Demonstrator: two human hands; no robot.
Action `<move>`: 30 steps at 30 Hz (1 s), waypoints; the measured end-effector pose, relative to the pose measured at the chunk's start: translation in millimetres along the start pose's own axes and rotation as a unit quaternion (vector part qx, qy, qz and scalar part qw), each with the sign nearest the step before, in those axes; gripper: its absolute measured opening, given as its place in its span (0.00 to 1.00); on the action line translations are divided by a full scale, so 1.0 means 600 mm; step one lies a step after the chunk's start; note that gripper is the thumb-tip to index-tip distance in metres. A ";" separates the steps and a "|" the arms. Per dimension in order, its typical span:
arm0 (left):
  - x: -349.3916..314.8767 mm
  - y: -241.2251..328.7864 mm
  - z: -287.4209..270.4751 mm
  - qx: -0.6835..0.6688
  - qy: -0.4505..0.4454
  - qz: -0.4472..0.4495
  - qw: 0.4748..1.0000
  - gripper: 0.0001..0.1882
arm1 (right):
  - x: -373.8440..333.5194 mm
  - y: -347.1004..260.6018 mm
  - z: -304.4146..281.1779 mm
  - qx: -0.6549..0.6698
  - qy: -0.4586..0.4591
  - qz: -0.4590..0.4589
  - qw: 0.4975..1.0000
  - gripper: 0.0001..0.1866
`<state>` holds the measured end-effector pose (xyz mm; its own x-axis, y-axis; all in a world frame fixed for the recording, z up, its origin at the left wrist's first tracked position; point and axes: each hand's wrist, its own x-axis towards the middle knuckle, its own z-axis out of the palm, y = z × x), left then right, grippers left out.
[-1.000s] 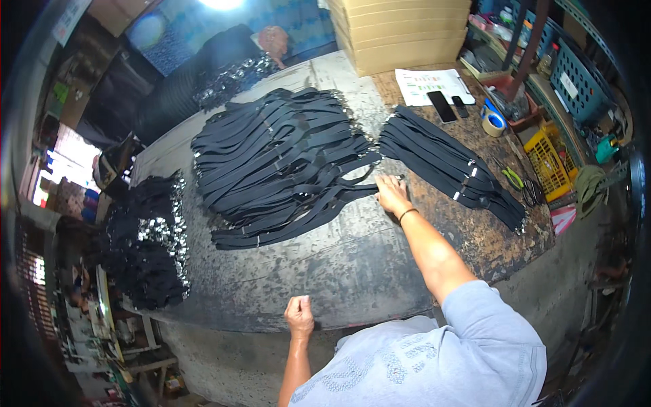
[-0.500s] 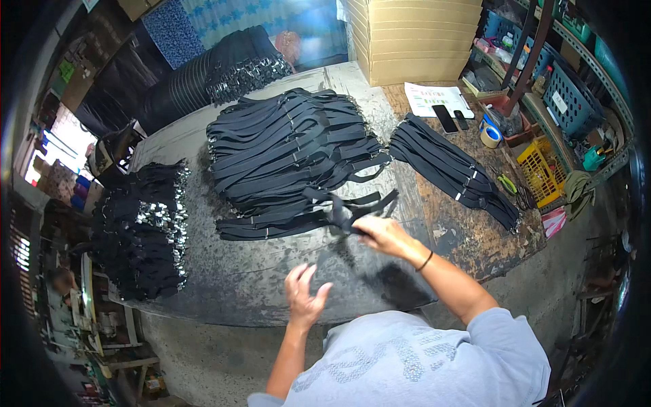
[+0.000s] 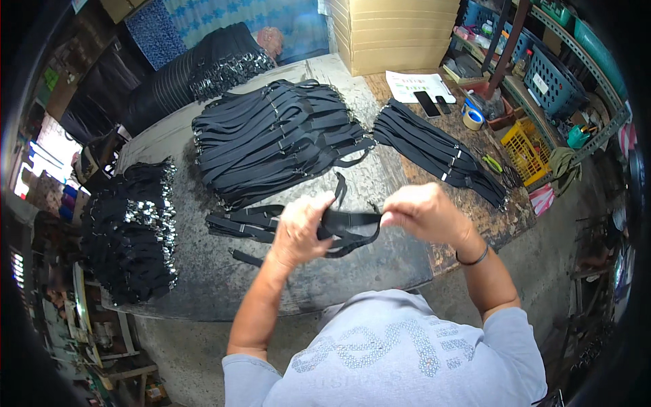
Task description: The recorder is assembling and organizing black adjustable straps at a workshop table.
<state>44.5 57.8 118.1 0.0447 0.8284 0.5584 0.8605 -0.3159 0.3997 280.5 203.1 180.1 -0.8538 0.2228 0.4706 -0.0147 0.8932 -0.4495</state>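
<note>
Over the table's near middle, I hold a pair of black suspenders [image 3: 352, 220] with a band stretched between my hands. My right hand [image 3: 427, 214] pinches one end of the band, its fingers closed. The other end passes under my left hand [image 3: 302, 227], whose fingers curl round it. Loose straps hang and loop below the hands. Beside my left hand lie a few more suspenders [image 3: 237, 224], partly hidden by it. Just beyond is a large pile of black suspenders [image 3: 278, 146] with metal clips along its edges. A smaller bundle of suspenders [image 3: 441, 156] lies slantwise at the right.
At the left edge sits a heap of black straps with shiny clips [image 3: 146, 217]. Farther back are a roll of black straps [image 3: 210, 68] and a cardboard box [image 3: 400, 37]. Papers [image 3: 413, 85], a phone [image 3: 426, 104], tape [image 3: 473, 119], pliers [image 3: 491, 163] and a yellow basket [image 3: 525, 152] are at the right.
My left hand has risen from the near edge and taken hold of the suspenders. The right hand has moved rightward, drawing the band out. The view has shifted slightly.
</note>
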 end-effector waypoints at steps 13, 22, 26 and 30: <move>-0.140 -0.080 -0.242 0.137 0.104 -0.143 0.975 0.15 | -0.101 0.057 -0.175 0.053 0.117 0.257 0.958 0.07; -0.315 -0.096 -0.135 0.156 -0.112 -0.211 0.959 0.13 | -0.319 0.221 0.015 0.019 -0.074 0.445 0.892 0.18; -0.412 -0.128 -0.014 0.154 -0.229 -0.214 0.937 0.21 | -0.401 0.271 0.098 -0.056 -0.117 0.428 0.895 0.17; -0.416 -0.119 0.047 0.177 -0.263 -0.199 0.927 0.28 | -0.438 0.304 0.126 -0.130 -0.159 0.404 0.891 0.18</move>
<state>-14.1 -113.5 -70.3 -0.1509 0.9872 -0.0520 0.9705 0.1579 0.1822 462.8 278.2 -82.9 -0.6358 0.7496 -0.1842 0.7577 0.5606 -0.3340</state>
